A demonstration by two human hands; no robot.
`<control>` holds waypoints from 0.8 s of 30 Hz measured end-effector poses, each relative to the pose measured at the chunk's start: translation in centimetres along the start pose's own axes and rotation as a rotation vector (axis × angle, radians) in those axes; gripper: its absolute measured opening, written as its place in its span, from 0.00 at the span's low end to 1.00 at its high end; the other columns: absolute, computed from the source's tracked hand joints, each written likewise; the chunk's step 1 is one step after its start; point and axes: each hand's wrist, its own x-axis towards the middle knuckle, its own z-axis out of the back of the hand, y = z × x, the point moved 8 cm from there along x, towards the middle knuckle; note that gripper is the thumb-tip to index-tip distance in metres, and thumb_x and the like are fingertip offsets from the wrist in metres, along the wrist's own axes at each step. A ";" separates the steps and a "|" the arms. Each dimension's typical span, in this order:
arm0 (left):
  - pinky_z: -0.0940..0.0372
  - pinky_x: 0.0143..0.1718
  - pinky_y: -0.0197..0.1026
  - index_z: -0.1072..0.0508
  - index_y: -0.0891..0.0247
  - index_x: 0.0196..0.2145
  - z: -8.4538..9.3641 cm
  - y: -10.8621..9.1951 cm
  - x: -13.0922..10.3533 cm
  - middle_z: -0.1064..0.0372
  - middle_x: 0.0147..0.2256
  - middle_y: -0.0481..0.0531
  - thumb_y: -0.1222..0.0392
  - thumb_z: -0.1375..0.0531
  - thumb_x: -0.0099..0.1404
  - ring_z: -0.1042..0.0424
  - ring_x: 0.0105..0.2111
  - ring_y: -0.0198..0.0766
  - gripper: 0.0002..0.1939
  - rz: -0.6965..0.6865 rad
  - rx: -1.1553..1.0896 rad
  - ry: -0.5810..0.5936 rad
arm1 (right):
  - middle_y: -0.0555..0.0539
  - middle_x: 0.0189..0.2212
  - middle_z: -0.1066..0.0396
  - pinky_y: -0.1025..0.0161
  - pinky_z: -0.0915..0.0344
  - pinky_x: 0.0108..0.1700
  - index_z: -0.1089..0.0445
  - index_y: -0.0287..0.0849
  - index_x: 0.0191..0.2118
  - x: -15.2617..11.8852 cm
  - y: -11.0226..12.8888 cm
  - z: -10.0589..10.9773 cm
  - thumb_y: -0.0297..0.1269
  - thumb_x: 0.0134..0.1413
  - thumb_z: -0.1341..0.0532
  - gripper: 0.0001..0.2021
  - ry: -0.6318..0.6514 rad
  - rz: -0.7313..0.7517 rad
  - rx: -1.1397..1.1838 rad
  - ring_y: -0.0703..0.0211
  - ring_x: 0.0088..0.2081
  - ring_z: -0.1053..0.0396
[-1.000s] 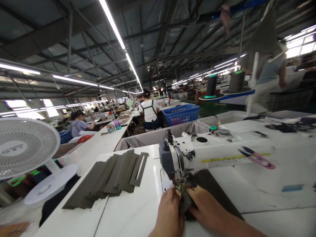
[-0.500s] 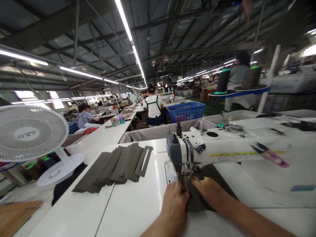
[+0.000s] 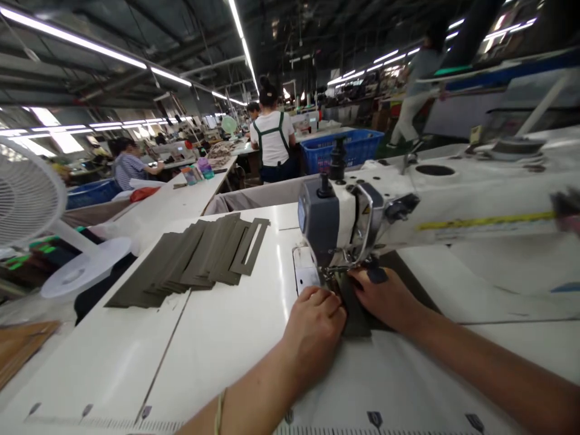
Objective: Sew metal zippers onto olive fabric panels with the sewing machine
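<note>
A dark grey-green fabric piece (image 3: pixel 356 323) lies under the needle area of a white sewing machine (image 3: pixel 347 208). My left hand (image 3: pixel 317 320) is closed at its left edge, with the fingers curled beside the presser foot. My right hand (image 3: pixel 385 296) grips the fabric from the other side, its fingertips close to the foot and partly hidden by the machine head. A dark band is on one right finger. More dark fabric (image 3: pixel 408 281) shows behind the right hand. To the left, a fanned stack of dark grey-green pieces (image 3: pixel 181 260) rests on the white table.
A white fan (image 3: pixel 86 266) stands at the left, near a brown board (image 3: pixel 25 344). Ruler markings (image 3: pixel 335 430) run along the table's front edge. Beyond the machine are a blue crate (image 3: pixel 342 148), a seated person (image 3: pixel 272 136) and a person walking (image 3: pixel 414 90).
My view has tilted down, bringing the ruler edge and more of my forearms into sight. Both hands stay on the fabric by the presser foot. The walking person's pose has changed.
</note>
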 end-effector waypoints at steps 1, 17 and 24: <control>0.39 0.44 0.44 0.32 0.66 0.32 -0.1 0.0 0.1 0.30 0.35 0.54 0.67 0.49 0.62 0.33 0.38 0.40 0.06 -0.003 0.002 0.004 | 0.42 0.25 0.29 0.64 0.42 0.28 0.32 0.38 0.26 0.2 0.0 0.0 0.28 0.52 0.50 0.11 0.010 -0.020 -0.018 0.56 0.27 0.31; 0.43 0.53 0.46 0.30 0.67 0.37 -0.1 0.1 -0.2 0.28 0.42 0.56 0.69 0.50 0.62 0.32 0.47 0.40 0.10 -0.036 -0.005 -0.079 | 0.42 0.27 0.27 0.63 0.45 0.27 0.28 0.38 0.28 0.4 -0.5 0.1 0.33 0.52 0.47 0.11 0.026 -0.229 -0.134 0.52 0.29 0.30; 0.40 0.52 0.48 0.29 0.67 0.36 -0.5 0.2 0.0 0.28 0.41 0.56 0.70 0.49 0.61 0.31 0.45 0.41 0.10 -0.037 -0.024 -0.059 | 0.38 0.24 0.28 0.61 0.41 0.29 0.29 0.35 0.26 1.4 -1.8 -0.6 0.31 0.54 0.51 0.16 -0.013 -0.329 -0.128 0.49 0.29 0.30</control>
